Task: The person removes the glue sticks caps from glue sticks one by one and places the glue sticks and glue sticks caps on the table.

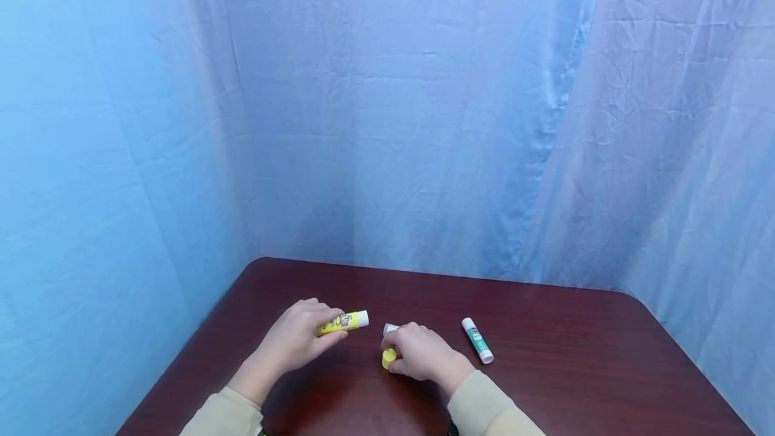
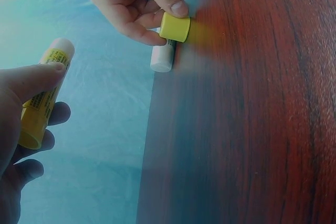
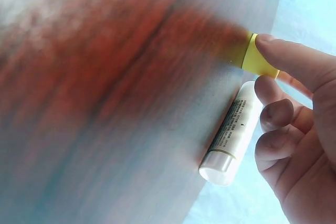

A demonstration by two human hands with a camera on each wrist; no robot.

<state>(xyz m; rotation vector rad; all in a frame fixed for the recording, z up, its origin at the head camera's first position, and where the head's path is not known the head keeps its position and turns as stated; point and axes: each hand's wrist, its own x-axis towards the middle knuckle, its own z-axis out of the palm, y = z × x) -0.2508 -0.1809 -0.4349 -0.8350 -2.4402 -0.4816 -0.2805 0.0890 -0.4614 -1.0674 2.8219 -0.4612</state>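
Note:
My left hand grips a yellow glue stick above the left part of the table, its white end pointing right. In the left wrist view the thumb lies along the tube and the fingers curl behind it. My right hand pinches a yellow cap between thumb and fingertips, close over the tabletop. Just beyond that hand lies another glue stick with a pale, printed label; in the head view only its end shows, the rest hidden behind the hand.
A white and green glue stick lies on the table to the right of my right hand. The dark red-brown wooden table has rounded far corners. Blue cloth hangs around its back and sides.

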